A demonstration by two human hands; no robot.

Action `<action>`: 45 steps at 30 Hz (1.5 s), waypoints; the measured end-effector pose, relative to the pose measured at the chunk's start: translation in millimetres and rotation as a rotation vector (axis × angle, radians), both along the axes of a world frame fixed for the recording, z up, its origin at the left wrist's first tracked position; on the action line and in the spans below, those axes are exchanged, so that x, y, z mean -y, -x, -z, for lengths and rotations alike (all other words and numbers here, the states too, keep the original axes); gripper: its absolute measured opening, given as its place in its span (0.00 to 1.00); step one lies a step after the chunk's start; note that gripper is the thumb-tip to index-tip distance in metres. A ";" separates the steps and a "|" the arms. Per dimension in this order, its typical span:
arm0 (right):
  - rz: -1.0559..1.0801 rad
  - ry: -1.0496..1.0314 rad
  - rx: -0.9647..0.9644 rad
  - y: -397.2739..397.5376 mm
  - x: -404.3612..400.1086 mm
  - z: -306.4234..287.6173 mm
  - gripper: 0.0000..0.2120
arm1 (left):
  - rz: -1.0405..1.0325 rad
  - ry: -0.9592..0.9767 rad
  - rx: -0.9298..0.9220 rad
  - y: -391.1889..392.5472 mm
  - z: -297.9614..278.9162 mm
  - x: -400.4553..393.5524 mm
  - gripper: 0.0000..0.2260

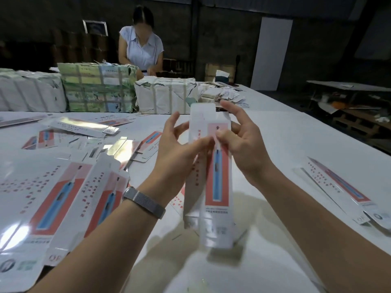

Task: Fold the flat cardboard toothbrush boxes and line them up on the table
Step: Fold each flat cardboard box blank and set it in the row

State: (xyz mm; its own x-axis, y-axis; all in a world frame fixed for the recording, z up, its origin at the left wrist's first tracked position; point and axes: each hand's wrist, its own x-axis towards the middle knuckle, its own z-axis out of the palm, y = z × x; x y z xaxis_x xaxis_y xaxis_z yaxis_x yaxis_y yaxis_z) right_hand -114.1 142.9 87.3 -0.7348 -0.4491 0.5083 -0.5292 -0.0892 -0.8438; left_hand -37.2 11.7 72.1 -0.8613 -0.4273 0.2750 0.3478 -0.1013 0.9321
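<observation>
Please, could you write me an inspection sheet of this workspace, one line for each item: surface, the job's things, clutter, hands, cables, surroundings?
Surface: white table, glossy, with glare at the left.
Job's things: one box in hand, partly opened, top flap up; flat boxes piled at the left; one folded box lying at the right.
Clutter: wrapped bundles at the far edge; paper scraps beside them.
Hands: left hand and right hand both pinch the box in hand; a metal watch band on the left wrist.
Cables: nothing seen.
Surroundings: dark wall; a second person working behind the bundles; a white board leaning at the right.
</observation>
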 end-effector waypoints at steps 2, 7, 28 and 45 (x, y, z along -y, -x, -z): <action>0.039 -0.007 -0.073 -1.1 0.7 4.6 0.17 | 0.095 -0.079 0.007 -0.4 -0.5 -1.2 0.25; 0.388 -0.234 -0.426 0.0 4.6 10.2 0.16 | 0.380 -0.154 0.016 -4.5 -2.7 -6.9 0.12; 0.085 -0.397 0.042 4.3 -3.9 -31.3 0.18 | 0.541 0.079 0.219 -10.0 5.9 -8.2 0.38; -0.105 -0.008 0.177 -16.8 2.4 12.1 0.14 | 0.384 -0.160 0.019 -5.4 6.0 -9.0 0.20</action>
